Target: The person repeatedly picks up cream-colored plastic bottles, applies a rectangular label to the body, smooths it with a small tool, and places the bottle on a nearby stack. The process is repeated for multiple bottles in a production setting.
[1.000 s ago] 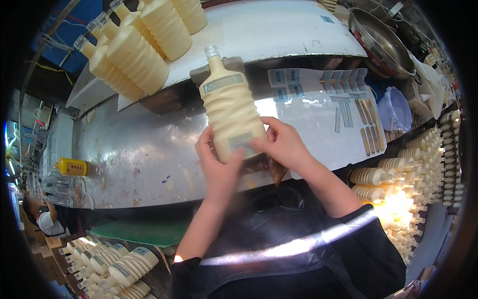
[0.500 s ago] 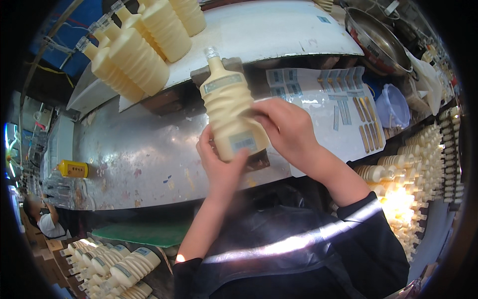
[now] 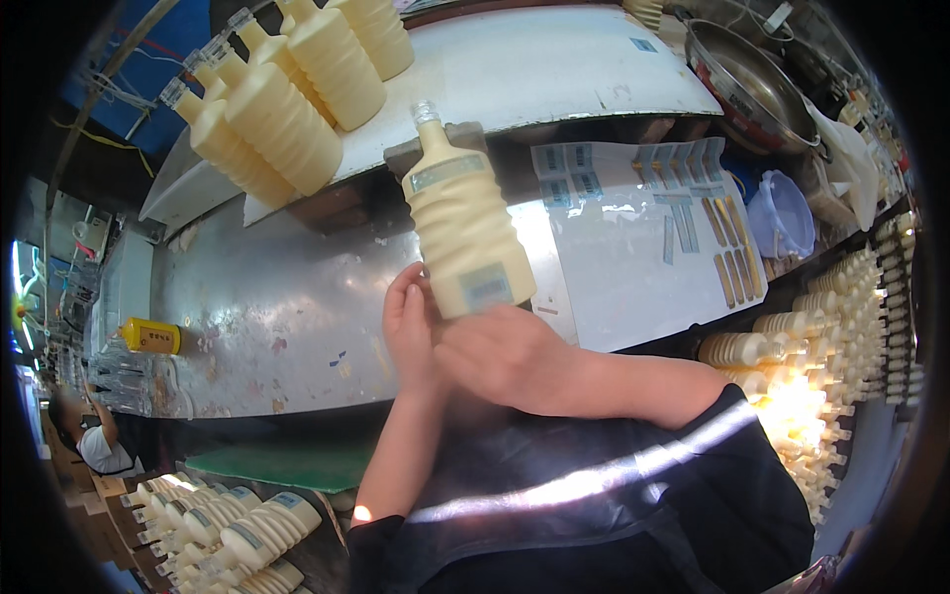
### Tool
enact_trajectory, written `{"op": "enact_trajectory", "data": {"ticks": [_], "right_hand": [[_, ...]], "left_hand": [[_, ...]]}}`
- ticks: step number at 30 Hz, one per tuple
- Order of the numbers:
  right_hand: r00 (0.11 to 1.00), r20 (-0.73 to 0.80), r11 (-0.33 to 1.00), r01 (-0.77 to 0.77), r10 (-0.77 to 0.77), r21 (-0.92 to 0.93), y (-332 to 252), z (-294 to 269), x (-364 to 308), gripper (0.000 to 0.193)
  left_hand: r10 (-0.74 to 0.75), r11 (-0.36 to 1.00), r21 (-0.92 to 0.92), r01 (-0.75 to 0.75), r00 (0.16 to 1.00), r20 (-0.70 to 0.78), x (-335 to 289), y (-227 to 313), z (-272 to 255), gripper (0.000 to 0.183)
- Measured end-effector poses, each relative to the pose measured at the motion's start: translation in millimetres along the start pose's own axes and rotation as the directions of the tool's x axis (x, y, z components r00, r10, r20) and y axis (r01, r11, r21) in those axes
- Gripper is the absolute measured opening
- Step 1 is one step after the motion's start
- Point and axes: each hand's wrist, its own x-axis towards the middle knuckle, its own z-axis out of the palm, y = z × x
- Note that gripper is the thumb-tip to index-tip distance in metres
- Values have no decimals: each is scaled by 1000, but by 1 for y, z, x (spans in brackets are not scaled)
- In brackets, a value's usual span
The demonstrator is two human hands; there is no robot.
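Note:
A cream, wavy-sided bottle (image 3: 465, 218) with a clear cap lies tilted in front of me, its neck pointing away and resting by a grey block. One label strip runs across its shoulder and a blue-grey label (image 3: 487, 285) sits near its base. My left hand (image 3: 408, 322) curves its fingers against the bottle's lower left edge; its thumb is hidden. Closed and slightly blurred, my right hand (image 3: 510, 356) is at the bottle's base, just below the label and overlapping my left hand. Whatever its fingers may hold is hidden.
Label sheets and gold strips lie on a white board (image 3: 633, 287) at right. Similar bottles (image 3: 282, 129) stand far left; more (image 3: 247, 530) lie at lower left. A yellow bottle (image 3: 150, 336), lilac bucket (image 3: 782, 213) and metal pan (image 3: 752, 79) surround the metal bench (image 3: 267, 297). A person (image 3: 99, 436) is at far left.
My right hand has moved from the bottle's right side down and left to its base, closing up. My left hand has shifted slightly down and left. The bottle has barely moved.

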Motion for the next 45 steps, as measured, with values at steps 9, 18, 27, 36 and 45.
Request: {"op": "enact_trajectory", "data": {"ticks": [9, 18, 27, 36, 45], "right_hand": [[744, 9, 709, -639, 668, 298, 14, 1, 0, 35], [716, -90, 696, -630, 693, 344, 39, -13, -24, 33], [995, -57, 987, -69, 78, 144, 14, -25, -36, 31], [968, 249, 999, -34, 38, -19, -13, -5, -8, 31], [992, 83, 994, -94, 98, -51, -13, -2, 8, 23]], "left_hand": [[339, 710, 628, -317, 937, 90, -9, -7, 34, 58], [419, 598, 682, -421, 890, 181, 0, -15, 26, 60], [141, 916, 371, -156, 988, 65, 2, 2, 19, 44], [21, 987, 160, -25, 999, 26, 8, 12, 5, 21], [-16, 985, 171, 11, 999, 28, 10, 16, -3, 29]]}}
